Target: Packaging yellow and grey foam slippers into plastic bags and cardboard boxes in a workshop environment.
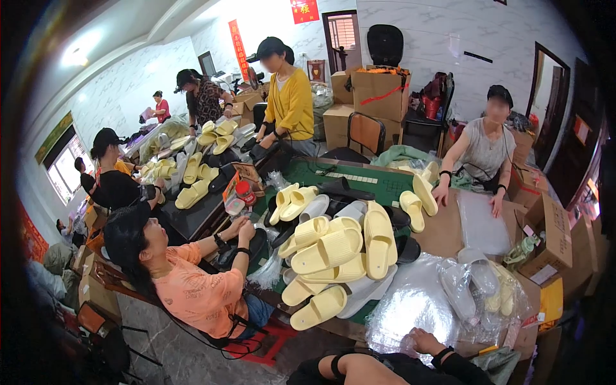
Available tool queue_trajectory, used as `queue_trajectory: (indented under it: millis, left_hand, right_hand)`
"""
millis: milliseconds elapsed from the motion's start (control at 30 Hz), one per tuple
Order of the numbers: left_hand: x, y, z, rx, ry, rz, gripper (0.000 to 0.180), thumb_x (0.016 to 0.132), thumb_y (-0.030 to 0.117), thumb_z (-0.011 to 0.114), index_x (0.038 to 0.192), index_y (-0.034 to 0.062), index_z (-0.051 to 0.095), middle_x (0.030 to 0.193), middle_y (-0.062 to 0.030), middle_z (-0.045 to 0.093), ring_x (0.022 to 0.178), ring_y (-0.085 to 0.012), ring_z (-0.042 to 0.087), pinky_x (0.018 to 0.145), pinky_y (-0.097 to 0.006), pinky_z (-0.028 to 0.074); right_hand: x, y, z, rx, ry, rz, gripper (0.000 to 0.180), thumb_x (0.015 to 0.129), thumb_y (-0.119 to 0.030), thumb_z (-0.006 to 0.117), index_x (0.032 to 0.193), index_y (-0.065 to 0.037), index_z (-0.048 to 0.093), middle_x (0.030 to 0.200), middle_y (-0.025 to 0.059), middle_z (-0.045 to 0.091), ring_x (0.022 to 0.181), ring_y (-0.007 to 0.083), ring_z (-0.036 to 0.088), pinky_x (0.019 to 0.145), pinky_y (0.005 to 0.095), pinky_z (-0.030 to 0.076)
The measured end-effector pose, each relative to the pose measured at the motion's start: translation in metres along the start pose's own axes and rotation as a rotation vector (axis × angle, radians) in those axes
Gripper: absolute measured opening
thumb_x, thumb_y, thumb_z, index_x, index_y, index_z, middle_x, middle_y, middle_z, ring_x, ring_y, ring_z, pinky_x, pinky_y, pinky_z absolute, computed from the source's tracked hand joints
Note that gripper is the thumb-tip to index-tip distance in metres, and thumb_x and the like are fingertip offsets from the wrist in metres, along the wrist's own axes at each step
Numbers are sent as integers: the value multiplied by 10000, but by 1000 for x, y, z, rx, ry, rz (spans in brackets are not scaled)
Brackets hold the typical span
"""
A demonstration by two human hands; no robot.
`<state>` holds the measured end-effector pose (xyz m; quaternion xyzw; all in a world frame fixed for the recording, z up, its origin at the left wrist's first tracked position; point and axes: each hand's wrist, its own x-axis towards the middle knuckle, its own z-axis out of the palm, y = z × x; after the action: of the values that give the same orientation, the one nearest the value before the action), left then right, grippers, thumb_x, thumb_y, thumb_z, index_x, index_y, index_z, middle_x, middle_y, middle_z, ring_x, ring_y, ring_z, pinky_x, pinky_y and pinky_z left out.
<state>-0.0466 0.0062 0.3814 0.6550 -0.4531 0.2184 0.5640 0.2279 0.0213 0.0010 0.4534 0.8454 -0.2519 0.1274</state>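
Observation:
My right hand (425, 341) is at the lower edge, its fingers curled at the near side of a stack of clear plastic bags (410, 298). What the fingers hold, if anything, is hidden. A black band circles that wrist. My left forearm (369, 371) crosses the bottom of the picture; I cannot make out its hand. Right of the bag stack, grey slippers (457, 292) and yellow slippers (507, 296) lie in clear plastic. Ahead and to the left rises a heap of pale yellow slippers (327, 247), with grey and black ones among them.
On the left a co-worker in an orange shirt (199, 289) holds a black slipper (250, 250). Across the table, another person's hands (497, 204) rest by flat plastic bags (484, 224) on cardboard. An open carton (545, 237) stands at right. Several others work at a farther slipper-covered table.

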Motion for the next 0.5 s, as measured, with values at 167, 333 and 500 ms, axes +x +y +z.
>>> queue_trajectory:
  millis: [167, 333, 500]
  left_hand:
    - [4, 1, 0, 7, -6, 6, 256, 873, 210, 594, 1037, 14, 606, 1013, -150, 530, 815, -286, 508, 724, -397, 395]
    - [4, 0, 2, 13, -7, 0, 252, 873, 211, 595, 1033, 17, 609, 1011, -151, 530, 819, -290, 507, 726, -398, 396]
    - [4, 0, 3, 13, -17, 6, 241, 876, 212, 591, 1021, 21, 613, 1010, -148, 529, 835, -293, 509, 730, -399, 395]
  right_hand:
    - [1, 6, 9, -6, 35, -10, 553, 759, -238, 582, 1286, -186, 424, 1363, 165, 367, 1251, 339, 373, 922, 478, 422]
    - [1, 4, 6, -2, 31, -12, 572, 754, -258, 589, 1297, -206, 417, 1376, 165, 356, 1255, 337, 371, 929, 470, 420]
    - [1, 3, 10, -8, 17, -2, 578, 752, -265, 592, 1299, -202, 415, 1382, 159, 353, 1259, 339, 366, 932, 471, 417]
